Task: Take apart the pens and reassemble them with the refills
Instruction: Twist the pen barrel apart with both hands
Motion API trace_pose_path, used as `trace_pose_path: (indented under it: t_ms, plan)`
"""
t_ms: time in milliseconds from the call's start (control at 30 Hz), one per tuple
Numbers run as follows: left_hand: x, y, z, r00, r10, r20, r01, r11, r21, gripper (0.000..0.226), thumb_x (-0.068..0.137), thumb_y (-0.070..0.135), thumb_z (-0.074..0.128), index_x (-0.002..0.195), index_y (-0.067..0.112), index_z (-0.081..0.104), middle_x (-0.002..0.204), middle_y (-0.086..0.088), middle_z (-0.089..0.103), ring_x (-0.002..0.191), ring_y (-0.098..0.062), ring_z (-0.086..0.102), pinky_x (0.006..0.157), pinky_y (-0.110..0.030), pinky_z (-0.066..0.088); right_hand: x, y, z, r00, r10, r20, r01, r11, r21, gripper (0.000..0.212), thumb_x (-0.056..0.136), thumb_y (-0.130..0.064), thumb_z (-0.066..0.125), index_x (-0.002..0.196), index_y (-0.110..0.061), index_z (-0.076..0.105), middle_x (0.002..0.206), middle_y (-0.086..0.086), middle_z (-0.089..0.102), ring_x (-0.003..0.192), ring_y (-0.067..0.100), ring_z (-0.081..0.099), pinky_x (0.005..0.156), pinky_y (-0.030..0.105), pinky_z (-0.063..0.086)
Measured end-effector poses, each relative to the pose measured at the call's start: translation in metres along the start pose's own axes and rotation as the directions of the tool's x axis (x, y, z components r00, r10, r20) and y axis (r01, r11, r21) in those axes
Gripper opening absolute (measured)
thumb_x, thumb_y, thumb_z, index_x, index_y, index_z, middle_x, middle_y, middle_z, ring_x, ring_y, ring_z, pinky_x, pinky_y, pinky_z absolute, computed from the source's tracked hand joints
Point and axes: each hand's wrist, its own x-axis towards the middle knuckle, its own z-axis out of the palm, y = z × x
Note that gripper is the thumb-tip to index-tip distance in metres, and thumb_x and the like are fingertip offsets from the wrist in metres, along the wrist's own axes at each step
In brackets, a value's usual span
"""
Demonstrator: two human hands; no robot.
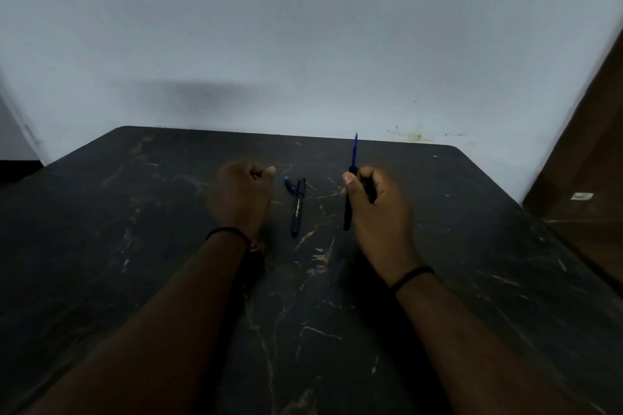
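My right hand (374, 209) grips a black pen barrel (348, 212) held upright, and a blue refill (354, 150) sticks out of its top. My left hand (241, 195) hovers over the table with its fingers curled; whether it holds a small part I cannot tell. Between the hands a second black pen (298, 207) with white lettering lies on the black marble table (168, 246). A small blue-tipped piece (289, 184) lies beside that pen's far end, just right of my left hand's fingertips.
A pale wall rises right behind the table's far edge. A brown wooden panel (586, 162) stands at the right, close to the table's right corner. Black bands circle both wrists.
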Motion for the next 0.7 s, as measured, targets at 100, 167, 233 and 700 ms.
trace_pose_path:
  t_ms: [100, 167, 233, 700]
  plan:
    - [0.0, -0.002, 0.004, 0.996, -0.019, 0.091, 0.014, 0.999, 0.047, 0.039, 0.082, 0.045, 0.071, 0.057, 0.016, 0.064, 0.053, 0.008, 0.059, 0.051, -0.012, 0.058, 0.051, -0.019, 0.035, 0.0, 0.003, 0.002, 1.0, 0.008, 0.026, -0.009, 1.0, 0.012, 0.014, 0.098, -0.039, 0.057, 0.091, -0.028, 0.062, 0.079, -0.008, 0.065, 0.073, 0.004, 0.06, 0.068, 0.022, 0.047]
    - [-0.001, 0.002, 0.005, 0.989, -0.023, 0.143, 0.014, 0.998, 0.06, 0.032, 0.083, 0.044, 0.07, 0.061, 0.021, 0.067, 0.063, 0.005, 0.066, 0.063, -0.017, 0.065, 0.058, -0.024, 0.046, 0.001, 0.004, 0.003, 1.0, 0.009, 0.029, -0.009, 1.0, 0.014, 0.014, 0.098, -0.039, 0.058, 0.088, -0.029, 0.061, 0.077, -0.007, 0.064, 0.071, 0.004, 0.059, 0.067, 0.022, 0.047]
    - [0.001, 0.004, 0.007, 0.974, 0.07, 0.215, -0.101, 0.985, 0.137, 0.017, 0.09, 0.035, 0.061, 0.09, 0.028, 0.076, 0.097, -0.002, 0.072, 0.091, -0.024, 0.066, 0.079, -0.035, 0.054, 0.001, 0.005, 0.002, 1.0, 0.007, 0.024, -0.007, 1.0, 0.009, 0.015, 0.098, -0.038, 0.059, 0.086, -0.029, 0.061, 0.076, -0.007, 0.064, 0.069, 0.003, 0.058, 0.066, 0.021, 0.046]
    - [0.009, 0.003, 0.008, 0.945, 0.172, 0.276, -0.273, 0.882, 0.384, 0.024, 0.092, 0.027, 0.054, 0.107, 0.03, 0.073, 0.124, -0.012, 0.053, 0.117, -0.035, 0.044, 0.098, -0.046, 0.039, 0.001, 0.007, 0.002, 0.998, 0.037, 0.046, -0.036, 0.999, -0.036, 0.017, 0.099, -0.04, 0.056, 0.093, -0.025, 0.063, 0.083, -0.003, 0.066, 0.079, 0.013, 0.064, 0.071, 0.03, 0.053]
